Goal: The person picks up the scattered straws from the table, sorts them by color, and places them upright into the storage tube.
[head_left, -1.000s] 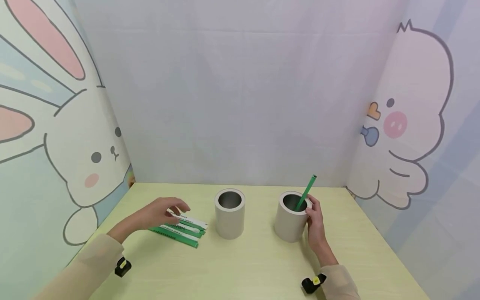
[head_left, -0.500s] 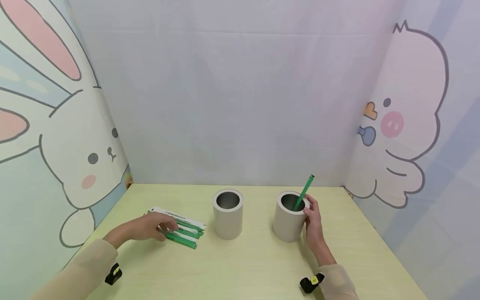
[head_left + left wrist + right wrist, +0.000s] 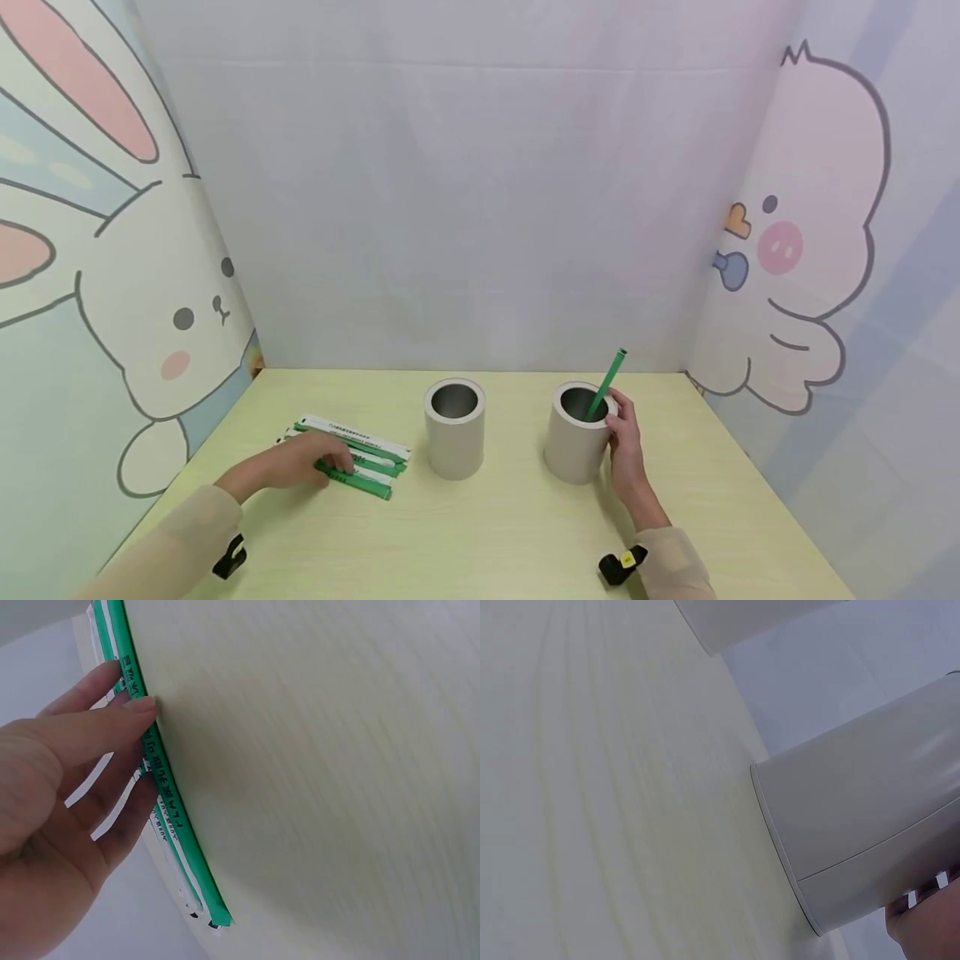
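Observation:
On the left of the table lies a small row of slim wrapped straws (image 3: 367,437), green and white with printed lettering. My left hand (image 3: 300,460) is over their left part, thumb and fingers pinching the nearest green wrapped straw (image 3: 180,817), which still lies with the others. To the right, my right hand (image 3: 628,446) holds a thick-walled light grey cup (image 3: 576,454) by its right side near the rim. One green straw (image 3: 609,379) leans inside that cup, its top sticking out to the right. In the right wrist view only some fingertips (image 3: 922,922) show beneath the cup.
A second matching grey cup (image 3: 455,450) stands upright between the straws and the held cup; no straw shows in its mouth. A pale curtain (image 3: 480,208) closes off the table's (image 3: 465,550) far edge, with cartoon-printed cloth on both sides.
My left hand has drawn back leftward and lowered from above the straws to the nearest green one, closing thumb and fingers on it. The right hand keeps its hold on the cup.

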The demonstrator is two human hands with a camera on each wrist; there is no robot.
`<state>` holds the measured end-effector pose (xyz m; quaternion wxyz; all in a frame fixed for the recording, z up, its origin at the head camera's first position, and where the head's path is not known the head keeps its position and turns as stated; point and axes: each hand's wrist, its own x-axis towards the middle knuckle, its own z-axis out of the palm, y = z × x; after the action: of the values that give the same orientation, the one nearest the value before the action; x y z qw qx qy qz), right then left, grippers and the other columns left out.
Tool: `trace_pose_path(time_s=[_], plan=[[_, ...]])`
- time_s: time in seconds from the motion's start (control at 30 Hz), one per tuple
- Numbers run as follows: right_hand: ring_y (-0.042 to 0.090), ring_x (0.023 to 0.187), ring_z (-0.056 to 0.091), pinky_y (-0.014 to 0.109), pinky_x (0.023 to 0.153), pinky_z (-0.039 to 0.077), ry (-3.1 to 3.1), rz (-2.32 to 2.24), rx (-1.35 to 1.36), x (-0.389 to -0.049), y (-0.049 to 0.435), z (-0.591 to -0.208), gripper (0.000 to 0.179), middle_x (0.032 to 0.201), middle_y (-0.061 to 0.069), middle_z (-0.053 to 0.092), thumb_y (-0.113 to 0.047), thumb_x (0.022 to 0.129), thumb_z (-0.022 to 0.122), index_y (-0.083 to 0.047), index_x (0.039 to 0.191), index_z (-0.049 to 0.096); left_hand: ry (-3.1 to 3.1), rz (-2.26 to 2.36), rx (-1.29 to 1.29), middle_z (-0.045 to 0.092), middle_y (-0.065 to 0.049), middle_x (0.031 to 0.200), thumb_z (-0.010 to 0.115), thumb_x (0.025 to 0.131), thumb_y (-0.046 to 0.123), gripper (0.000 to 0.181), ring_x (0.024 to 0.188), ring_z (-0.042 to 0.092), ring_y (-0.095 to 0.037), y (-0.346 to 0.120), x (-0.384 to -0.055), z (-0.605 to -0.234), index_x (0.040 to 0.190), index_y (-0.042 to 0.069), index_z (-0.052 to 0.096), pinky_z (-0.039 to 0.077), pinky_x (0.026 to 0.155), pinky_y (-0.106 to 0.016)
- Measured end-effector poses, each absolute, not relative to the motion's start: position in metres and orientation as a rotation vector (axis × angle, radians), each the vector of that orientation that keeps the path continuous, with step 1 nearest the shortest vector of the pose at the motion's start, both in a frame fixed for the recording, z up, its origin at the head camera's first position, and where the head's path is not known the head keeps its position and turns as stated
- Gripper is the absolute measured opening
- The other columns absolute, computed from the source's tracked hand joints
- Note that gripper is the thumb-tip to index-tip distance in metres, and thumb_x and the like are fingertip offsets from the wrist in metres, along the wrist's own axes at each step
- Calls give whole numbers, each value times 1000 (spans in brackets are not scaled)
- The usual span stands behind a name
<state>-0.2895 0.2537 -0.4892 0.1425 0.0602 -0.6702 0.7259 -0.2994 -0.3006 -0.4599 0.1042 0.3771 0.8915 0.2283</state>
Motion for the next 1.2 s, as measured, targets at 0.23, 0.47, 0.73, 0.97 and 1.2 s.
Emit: trace_pose_path(time_s=[0.23, 0.47, 0.73, 0.97, 1.2], plan=[[14, 146, 28, 55, 127, 16, -1933, 2102, 168, -290, 254, -489, 58, 161, 8, 32, -15, 103, 24, -5, 160, 28, 2628, 710, 1231, 70, 6, 103, 77, 85, -13, 38, 89, 62, -9, -300, -303, -465, 106, 18, 75, 56, 76, -29], [16, 148, 26, 59, 128, 13, -1933, 2097, 171, -291, 253, -490, 58, 162, 10, 31, -15, 103, 23, -5, 160, 28, 2617, 713, 1282, 71, 4, 104, 76, 86, -14, 38, 90, 63, -9, -303, -305, -466, 108, 18, 75, 56, 75, -29], [16, 149, 25, 59, 129, 11, -1936, 2093, 183, -291, 253, -491, 58, 162, 11, 31, -16, 104, 23, -5, 160, 28, 2607, 748, 1225, 72, 5, 108, 75, 91, -9, 34, 93, 65, -11, -301, -308, -459, 112, 18, 75, 57, 79, -28], [17, 150, 25, 61, 129, 10, -1945, 2082, 191, -290, 253, -491, 58, 163, 11, 31, -16, 104, 22, -5, 161, 27, 2590, 866, 1210, 75, -3, 114, 74, 96, -4, 29, 98, 71, -24, -295, -307, -450, 119, 14, 73, 59, 82, -28], [14, 147, 28, 55, 127, 16, -1947, 2074, 199, -290, 254, -491, 57, 161, 10, 33, -16, 105, 23, -6, 160, 28, 2622, 1023, 1047, 73, -4, 117, 72, 101, 5, 28, 102, 69, -17, -277, -297, -438, 127, 17, 71, 59, 85, -28]])
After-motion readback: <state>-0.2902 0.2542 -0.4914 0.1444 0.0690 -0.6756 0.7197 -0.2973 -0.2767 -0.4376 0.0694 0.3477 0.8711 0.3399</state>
